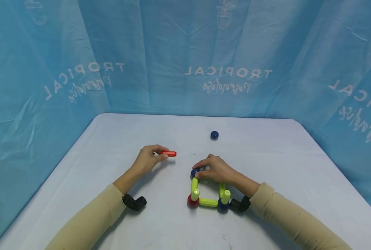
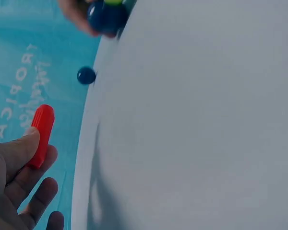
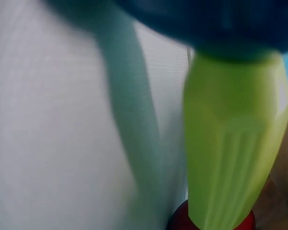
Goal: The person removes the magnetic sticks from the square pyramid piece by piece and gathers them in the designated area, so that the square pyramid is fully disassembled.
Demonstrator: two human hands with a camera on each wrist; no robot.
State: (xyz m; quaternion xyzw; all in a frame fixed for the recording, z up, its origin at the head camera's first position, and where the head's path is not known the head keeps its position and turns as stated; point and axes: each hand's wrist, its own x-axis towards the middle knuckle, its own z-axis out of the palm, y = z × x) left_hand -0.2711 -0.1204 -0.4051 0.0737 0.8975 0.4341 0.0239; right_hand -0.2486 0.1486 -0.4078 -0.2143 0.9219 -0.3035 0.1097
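Note:
In the head view my left hand (image 1: 148, 159) pinches a short red rod (image 1: 171, 153) between thumb and fingers, above the table. The left wrist view shows the red rod (image 2: 43, 129) with the thumb laid along it. My right hand (image 1: 217, 169) grips a dark blue ball (image 1: 195, 173) at the far left corner of a yellow-green rod frame (image 1: 208, 202). A red ball (image 1: 192, 201) and another dark blue ball (image 1: 223, 205) form its near corners, each with a rod standing up. The frame's far right corner is hidden behind my right hand.
A loose dark blue ball (image 1: 214, 135) lies farther back on the white table (image 1: 141, 128). Blue printed curtains (image 1: 185, 52) surround the table at the back and sides. A black wrist-worn device (image 1: 134, 202) sits by the left cuff, and another (image 1: 240, 204) by the right one.

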